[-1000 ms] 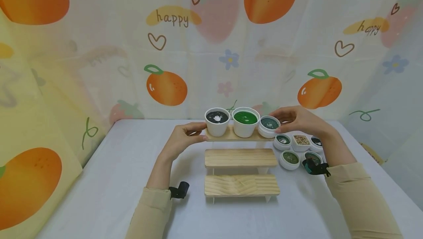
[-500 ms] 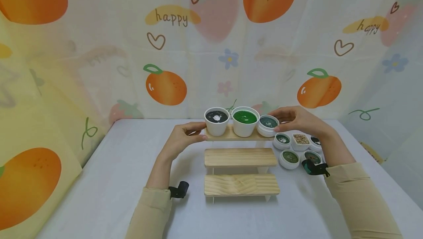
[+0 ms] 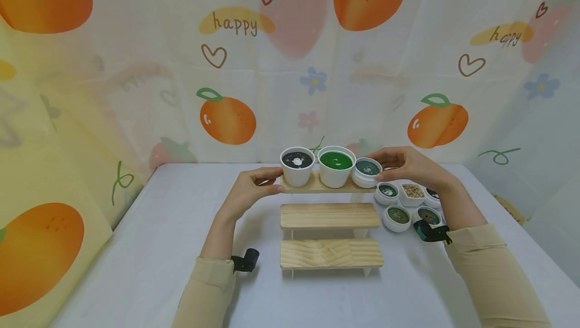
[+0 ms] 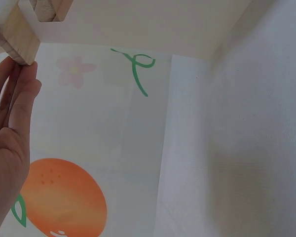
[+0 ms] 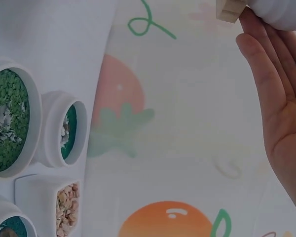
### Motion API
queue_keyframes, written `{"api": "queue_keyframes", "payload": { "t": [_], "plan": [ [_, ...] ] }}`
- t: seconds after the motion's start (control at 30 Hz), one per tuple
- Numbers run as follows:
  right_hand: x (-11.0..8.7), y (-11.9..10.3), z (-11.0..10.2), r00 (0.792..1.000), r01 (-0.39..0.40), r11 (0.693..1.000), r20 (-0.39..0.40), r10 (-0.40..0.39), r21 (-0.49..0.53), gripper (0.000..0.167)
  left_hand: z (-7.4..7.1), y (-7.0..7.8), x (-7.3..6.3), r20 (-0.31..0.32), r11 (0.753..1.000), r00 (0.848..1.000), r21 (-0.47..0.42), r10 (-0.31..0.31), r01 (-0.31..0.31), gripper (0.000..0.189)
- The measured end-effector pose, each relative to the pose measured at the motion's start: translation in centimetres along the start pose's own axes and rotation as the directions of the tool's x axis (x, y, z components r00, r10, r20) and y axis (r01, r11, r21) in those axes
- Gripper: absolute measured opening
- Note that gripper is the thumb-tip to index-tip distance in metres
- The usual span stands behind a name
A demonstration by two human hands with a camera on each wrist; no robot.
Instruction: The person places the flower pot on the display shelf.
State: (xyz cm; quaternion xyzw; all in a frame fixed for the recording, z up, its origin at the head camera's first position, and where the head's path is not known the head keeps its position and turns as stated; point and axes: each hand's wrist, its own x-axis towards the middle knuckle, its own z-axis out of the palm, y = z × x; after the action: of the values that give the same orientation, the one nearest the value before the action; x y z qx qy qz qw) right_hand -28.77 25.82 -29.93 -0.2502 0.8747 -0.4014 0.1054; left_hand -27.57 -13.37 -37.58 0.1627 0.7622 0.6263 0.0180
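Note:
A three-step wooden display stand stands on the table. On its top step are a white pot with a dark filling, a white pot with a green filling and a smaller round white pot. My left hand pinches the left end of the top step; the left wrist view shows its fingers against the wooden step's end. At the other end, my right hand has thumb and fingers around the smaller pot's side. That pot's edge shows in the right wrist view above the fingers.
Right of the stand, several small white pots sit together, among them one with green bits and a square one with tan pieces. The right forearm partly covers this group. A printed cloth hangs behind the white table.
The smaller pot and my right hand have shifted very slightly left, towards the green-filled pot. My left hand keeps its place at the step's end.

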Motion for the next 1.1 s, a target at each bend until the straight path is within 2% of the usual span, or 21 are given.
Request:
{"api": "queue_keyframes", "payload": {
  "t": [0.17,0.37,0.7,0.83,0.97,1.1],
  "plan": [
    [-0.2,0.1,0.1,1.000,0.015,1.000,0.002,-0.015,0.022,0.046,0.0,-0.1,0.0,-0.001,1.000,1.000,0.000,0.000,0.000,0.045],
    [-0.7,0.5,0.1,1.000,-0.004,0.999,-0.031,0.005,0.036,0.049,0.0,0.0,0.0,-0.003,1.000,1.000,-0.001,0.005,-0.005,0.045],
    [-3.4,2.6,-0.2,0.995,0.013,0.999,-0.099,-0.010,0.030,0.049,0.1,0.1,0.2,0.002,1.000,1.000,0.001,0.014,-0.014,0.046],
    [-4.7,3.7,-0.4,0.991,-0.023,0.999,-0.129,0.028,0.040,0.049,0.1,0.2,0.2,0.001,1.000,1.000,0.002,0.013,-0.013,0.046],
    [-5.9,4.9,-0.6,0.978,-0.074,0.997,-0.192,0.078,0.028,0.046,0.1,0.2,0.2,-0.001,1.000,1.000,-0.009,0.011,-0.011,0.046],
    [-7.2,6.5,-0.9,0.967,-0.088,0.995,-0.236,0.097,0.046,0.045,0.1,0.1,0.1,0.001,1.000,1.000,-0.014,0.016,-0.016,0.047]
  ]
}}
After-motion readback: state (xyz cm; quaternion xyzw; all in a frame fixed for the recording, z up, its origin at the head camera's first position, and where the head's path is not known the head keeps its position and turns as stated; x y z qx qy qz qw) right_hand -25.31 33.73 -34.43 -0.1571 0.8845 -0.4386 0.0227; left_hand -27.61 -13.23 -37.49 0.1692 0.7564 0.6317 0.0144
